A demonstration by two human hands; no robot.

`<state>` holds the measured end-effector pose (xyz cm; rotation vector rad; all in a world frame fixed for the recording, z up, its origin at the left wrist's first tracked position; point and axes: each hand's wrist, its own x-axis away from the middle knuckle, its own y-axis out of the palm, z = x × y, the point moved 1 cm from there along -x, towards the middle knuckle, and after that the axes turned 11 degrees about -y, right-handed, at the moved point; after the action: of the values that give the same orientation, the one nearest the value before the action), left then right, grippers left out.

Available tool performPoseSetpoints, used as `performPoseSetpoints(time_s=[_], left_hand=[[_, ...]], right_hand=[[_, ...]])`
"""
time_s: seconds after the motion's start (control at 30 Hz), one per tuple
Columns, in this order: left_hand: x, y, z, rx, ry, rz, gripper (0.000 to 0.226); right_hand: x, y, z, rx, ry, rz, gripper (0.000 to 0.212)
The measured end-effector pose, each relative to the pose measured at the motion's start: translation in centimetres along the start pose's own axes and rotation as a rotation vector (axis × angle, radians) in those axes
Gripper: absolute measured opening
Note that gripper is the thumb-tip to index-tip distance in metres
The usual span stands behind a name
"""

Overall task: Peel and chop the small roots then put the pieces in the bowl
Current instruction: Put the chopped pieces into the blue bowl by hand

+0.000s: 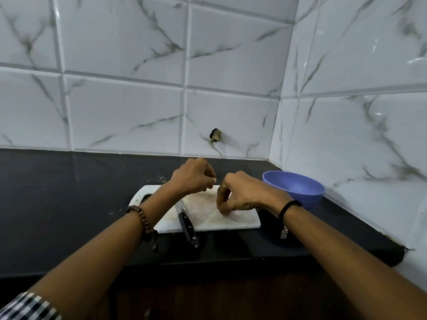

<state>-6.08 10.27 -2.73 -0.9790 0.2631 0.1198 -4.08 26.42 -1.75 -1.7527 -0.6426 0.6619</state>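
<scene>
something small is pinched in the curled left hand (pixel 193 175), probably for peeling; the right hand (pixel 240 196) fingertips are pressed on the board (pixel 242 219), grip unclear. the knife (pixel 188 225) is laid aside.

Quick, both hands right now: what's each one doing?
Left hand: fingers curled shut, pinching something small and pale.
Right hand: fingertips pinched down on the cutting board; contents can't be told.
</scene>
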Motion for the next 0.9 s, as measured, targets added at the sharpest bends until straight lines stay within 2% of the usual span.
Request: performPoseSetpoints(time_s=[0.13, 0.23, 0.37, 0.43, 0.53, 0.63, 0.73, 0.9], left_hand=[[0.1, 0.1, 0.1, 0.013, -0.016, -0.017, 0.009], [0.2, 0.1, 1.0, 0.031, 0.012, -0.034, 0.011], [0.1, 0.0, 3.0, 0.062, 0.058, -0.063, 0.015], [-0.1, 0.2, 4.0, 0.081, 0.072, -0.093, 0.015], [-0.6, 0.8, 5.1, 0.054, 0.084, -0.143, 0.013], [-1.0, 1.7, 5.1, -0.097, 0.068, -0.201, 0.013], [-0.8, 2.1, 4.6, -0.211, 0.015, -0.245, 0.020], [-0.1, 1.4, 4.1, -0.212, -0.021, -0.394, 0.028]], right_hand=[[0.8, -0.7, 0.6, -0.135, 0.030, 0.025, 0.012], [1.5, -1.3, 1.6, -0.381, 0.078, 0.129, 0.013], [2.8, -3.2, 3.0, -0.507, 0.119, 0.290, 0.010], [3.6, -4.7, 3.8, -0.453, 0.144, 0.394, 0.008], [5.2, -6.4, 5.1, -0.190, 0.260, 0.530, 0.007], [6.3, -6.3, 6.6, -0.035, 0.353, 0.509, 0.008], [7.0, -5.7, 7.7, -0.005, 0.417, 0.468, 0.013], [6.8, -6.0, 6.9, 0.039, 0.370, 0.532, 0.017]])
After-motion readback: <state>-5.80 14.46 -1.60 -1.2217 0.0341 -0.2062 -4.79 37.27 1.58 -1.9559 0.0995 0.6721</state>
